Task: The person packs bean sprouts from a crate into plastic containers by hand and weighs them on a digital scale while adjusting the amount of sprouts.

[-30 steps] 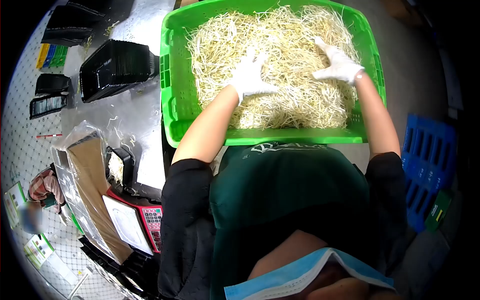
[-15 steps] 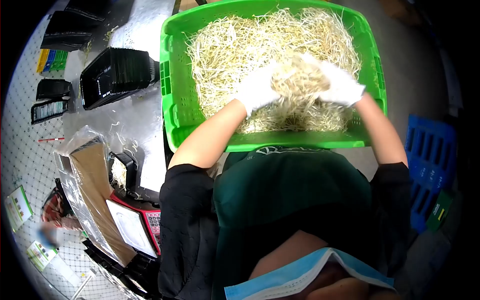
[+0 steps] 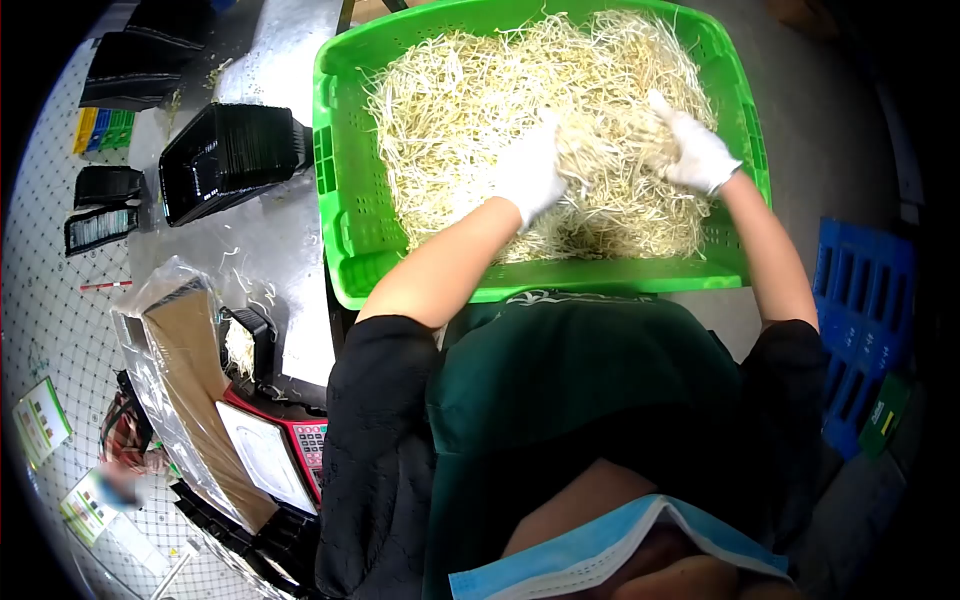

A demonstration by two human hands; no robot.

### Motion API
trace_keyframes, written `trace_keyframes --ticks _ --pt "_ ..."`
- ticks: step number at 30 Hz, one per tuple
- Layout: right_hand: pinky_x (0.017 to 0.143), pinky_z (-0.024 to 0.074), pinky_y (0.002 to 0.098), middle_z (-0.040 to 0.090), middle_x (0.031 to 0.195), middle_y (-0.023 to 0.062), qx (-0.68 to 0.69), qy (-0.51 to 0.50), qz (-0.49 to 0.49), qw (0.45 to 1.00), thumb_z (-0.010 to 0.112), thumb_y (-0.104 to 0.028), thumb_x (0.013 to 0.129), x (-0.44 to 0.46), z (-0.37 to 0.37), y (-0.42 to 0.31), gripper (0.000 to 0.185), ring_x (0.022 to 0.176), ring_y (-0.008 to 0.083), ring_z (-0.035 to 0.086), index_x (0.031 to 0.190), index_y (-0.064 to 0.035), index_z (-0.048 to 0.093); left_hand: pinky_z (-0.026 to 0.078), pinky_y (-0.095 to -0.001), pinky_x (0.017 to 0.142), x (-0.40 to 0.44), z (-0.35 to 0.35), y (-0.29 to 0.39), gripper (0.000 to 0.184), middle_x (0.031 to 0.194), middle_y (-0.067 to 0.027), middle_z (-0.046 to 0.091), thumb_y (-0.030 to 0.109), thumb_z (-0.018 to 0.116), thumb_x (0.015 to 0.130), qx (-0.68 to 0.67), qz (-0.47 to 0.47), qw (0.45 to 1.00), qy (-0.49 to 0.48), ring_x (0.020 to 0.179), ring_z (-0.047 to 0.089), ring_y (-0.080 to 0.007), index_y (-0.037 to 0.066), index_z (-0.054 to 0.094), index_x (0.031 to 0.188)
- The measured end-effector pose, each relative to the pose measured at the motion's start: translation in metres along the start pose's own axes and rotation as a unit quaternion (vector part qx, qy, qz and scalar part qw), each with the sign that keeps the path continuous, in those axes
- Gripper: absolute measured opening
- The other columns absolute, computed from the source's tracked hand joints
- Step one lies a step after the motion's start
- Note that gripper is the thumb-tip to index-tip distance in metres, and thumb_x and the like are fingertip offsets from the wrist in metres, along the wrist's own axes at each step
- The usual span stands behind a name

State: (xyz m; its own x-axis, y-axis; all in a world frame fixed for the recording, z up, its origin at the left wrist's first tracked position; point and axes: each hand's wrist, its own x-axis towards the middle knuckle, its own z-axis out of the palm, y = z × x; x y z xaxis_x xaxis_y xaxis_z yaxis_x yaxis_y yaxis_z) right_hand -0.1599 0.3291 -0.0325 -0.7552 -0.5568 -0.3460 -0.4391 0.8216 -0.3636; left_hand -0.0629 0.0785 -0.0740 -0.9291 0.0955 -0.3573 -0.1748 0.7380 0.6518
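Observation:
A green crate [image 3: 375, 270] full of pale bean sprouts [image 3: 450, 90] lies in front of me. Both of my hands wear white gloves and are in the crate. My left hand [image 3: 530, 175] is on the left, its fingers against a loose clump of sprouts. My right hand [image 3: 697, 152] faces it from the right, thumb and fingers curved around the other side of the clump. The sprouts between the two hands are slightly blurred, and some fingertips are hidden among them.
Left of the crate, a metal table [image 3: 290, 235] bears stacked black trays [image 3: 230, 160], a small tray of sprouts [image 3: 240, 345], a red scale [image 3: 308, 440] and a cardboard box [image 3: 190, 350]. A person [image 3: 130, 440] is at lower left. Blue pallets [image 3: 860, 310] stand at right.
From lying apart on the sprouts, my hands came together and lifted a clump. Now they are lower and somewhat farther apart, with the clump loosened between them. The person at lower left has shifted.

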Motion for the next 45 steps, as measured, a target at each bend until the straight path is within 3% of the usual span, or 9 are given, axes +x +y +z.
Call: trace_keyframes --ticks 7,13,17,21,25,31,36,39,45 --pt "0.096 0.0479 0.035 0.033 0.143 0.0149 0.311 -0.048 0.004 0.949 0.068 -0.005 0.066 0.01 -0.031 -0.019 0.086 0.124 0.0228 0.043 0.143 -0.0059 0.029 0.05 -0.0342 0.09 -0.026 -0.074 -0.033 0.095 0.126 -0.0144 0.053 0.006 0.078 0.062 -0.465 0.015 0.885 -0.015 0.112 0.055 -0.021 0.004 0.023 0.139" --pt "0.083 0.0518 0.043 0.045 0.131 0.0237 -0.277 0.281 -0.116 0.911 0.076 -0.035 0.065 0.031 0.052 -0.061 0.111 0.104 0.0304 0.056 0.147 -0.0065 0.007 0.031 -0.0453 0.107 -0.025 -0.017 -0.039 0.116 0.144 -0.0275 0.027 0.037 0.081 0.063 0.249 -0.093 0.961 0.08 0.133 0.028 -0.043 0.006 0.006 0.147" --pt "0.096 0.0449 0.0356 0.05 0.129 0.0216 -0.024 -0.075 0.173 0.982 0.078 -0.032 0.063 0.037 -0.017 -0.08 0.108 0.116 0.0299 0.052 0.145 -0.0014 0.015 0.046 -0.0429 0.092 -0.014 -0.035 -0.043 0.087 0.124 -0.0268 0.05 0.027 0.074 0.072 0.14 -0.089 0.977 0.131 0.112 0.052 -0.0389 0.009 0.026 0.142" --pt "0.091 0.0496 0.0326 0.052 0.13 0.0116 0.426 0.029 -0.045 0.903 0.072 -0.013 0.069 0.022 -0.04 -0.024 0.088 0.11 0.0209 0.056 0.143 -0.0002 0.026 0.05 -0.04 0.082 -0.03 -0.059 -0.024 0.051 0.111 -0.0157 0.062 0.014 0.06 0.08 0.141 0.14 0.97 0.139 0.09 0.063 -0.0299 0.015 0.048 0.129" --pt "0.107 0.0336 0.0377 0.044 0.138 0.0185 0.238 0.041 -0.003 0.97 0.079 -0.037 0.066 0.035 -0.036 -0.057 0.1 0.127 0.0296 0.043 0.144 -0.0037 0.026 0.043 -0.051 0.085 -0.022 -0.024 0.002 0.061 0.128 -0.015 0.052 -0.001 0.047 0.081 0.327 0.371 0.844 0.206 0.112 0.053 -0.0302 0.018 0.036 0.139" --pt "0.11 0.0302 0.0361 0.032 0.145 0.0217 0.193 -0.038 0.108 0.974 0.078 -0.049 0.065 0.06 -0.023 -0.058 0.109 0.129 0.0327 0.039 0.146 -0.0052 0.021 0.044 -0.0422 0.081 -0.041 -0.048 -0.001 0.119 0.105 -0.0173 0.061 0.036 0.086 0.054 0.304 0.042 0.947 0.093 0.094 0.059 -0.0306 0.0 0.017 0.144" --pt "0.111 0.0194 0.0503 0.025 0.147 0.0229 -0.105 -0.072 0.059 0.99 0.077 -0.059 0.058 0.007 0.019 -0.166 0.127 0.135 0.0351 0.027 0.147 -0.003 0.007 0.048 -0.0469 0.072 -0.015 -0.008 -0.019 0.077 0.08 -0.0201 0.064 0.02 0.053 0.083 0.231 0.112 0.958 0.125 0.069 0.062 -0.0329 -0.007 0.011 0.142" --pt "0.106 0.019 0.0582 0.032 0.14 0.0233 -0.196 0.131 0.01 0.972 0.08 -0.055 0.054 0.01 0.075 -0.158 0.131 0.127 0.0379 0.034 0.147 -0.0021 0.005 0.05 -0.0431 0.065 -0.02 -0.01 -0.017 0.103 0.083 -0.0182 0.064 0.035 0.076 0.067 0.269 0.067 0.95 0.147 0.072 0.063 -0.033 -0.007 0.018 0.141" --pt "0.111 0.0228 0.0463 0.029 0.143 0.0222 -0.058 -0.102 0.128 0.985 0.079 -0.039 0.059 0.045 0.008 -0.129 0.124 0.126 0.035 0.037 0.146 -0.0008 0.0 0.051 -0.0393 0.068 -0.123 -0.151 -0.01 0.052 0.084 -0.0151 0.065 0.025 0.062 0.08 0.27 0.141 0.91 0.28 0.074 0.064 -0.0311 0.004 0.051 0.126"
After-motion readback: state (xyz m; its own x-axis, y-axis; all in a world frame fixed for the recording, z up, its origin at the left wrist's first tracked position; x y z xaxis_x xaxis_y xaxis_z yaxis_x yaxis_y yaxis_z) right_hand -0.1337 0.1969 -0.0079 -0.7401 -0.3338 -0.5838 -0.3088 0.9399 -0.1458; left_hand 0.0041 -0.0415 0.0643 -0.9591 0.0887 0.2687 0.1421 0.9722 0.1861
